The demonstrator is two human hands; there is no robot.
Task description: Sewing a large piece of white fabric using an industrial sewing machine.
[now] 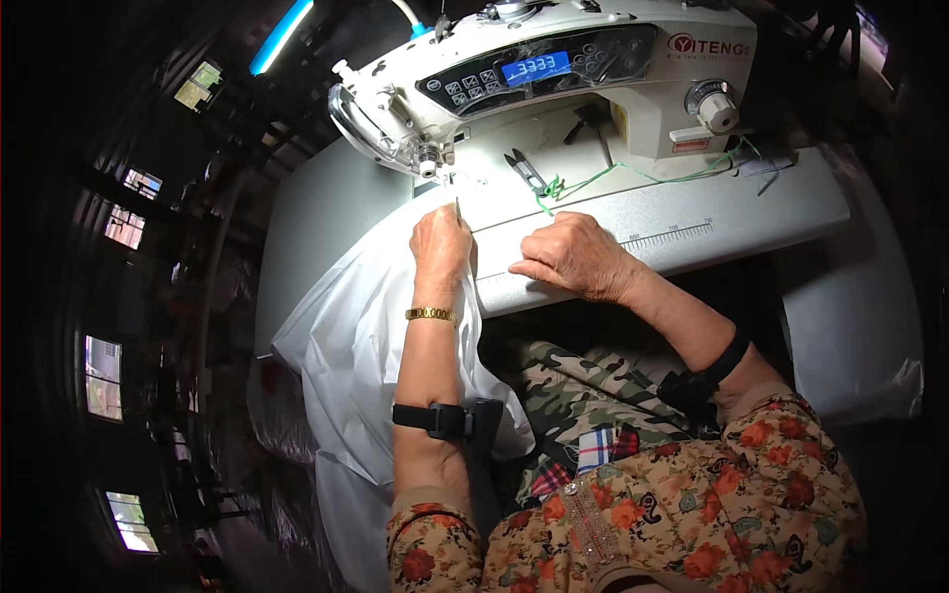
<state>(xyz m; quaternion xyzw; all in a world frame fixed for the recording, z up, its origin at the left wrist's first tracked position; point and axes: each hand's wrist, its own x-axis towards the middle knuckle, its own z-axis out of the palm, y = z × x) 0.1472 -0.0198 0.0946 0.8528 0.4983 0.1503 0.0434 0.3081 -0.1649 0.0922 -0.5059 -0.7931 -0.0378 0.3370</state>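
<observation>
Just in front of the sewing machine's needle area (447, 178), my left hand (440, 242) is closed on the edge of a white sheet of thin fabric (346, 346). The sheet spreads under my left forearm and hangs down over the table's front. My right hand (573, 255) rests at the front edge of the machine bed, fingers curled and thumb pointing left, with nothing showing in it. Right behind it lie thread snips (525, 171) with a green cord (593, 181) tied on. The white sewing machine (633, 109) stands across the far side, its display lit.
A ruler scale (672, 235) runs along the bed's front edge. A dark-handled tool (590, 117) lies under the machine arm. A blue-white lamp (284, 35) shines above left. White plastic-like material (850, 306) hangs at the table's right end. Camouflage fabric (583, 395) covers my lap.
</observation>
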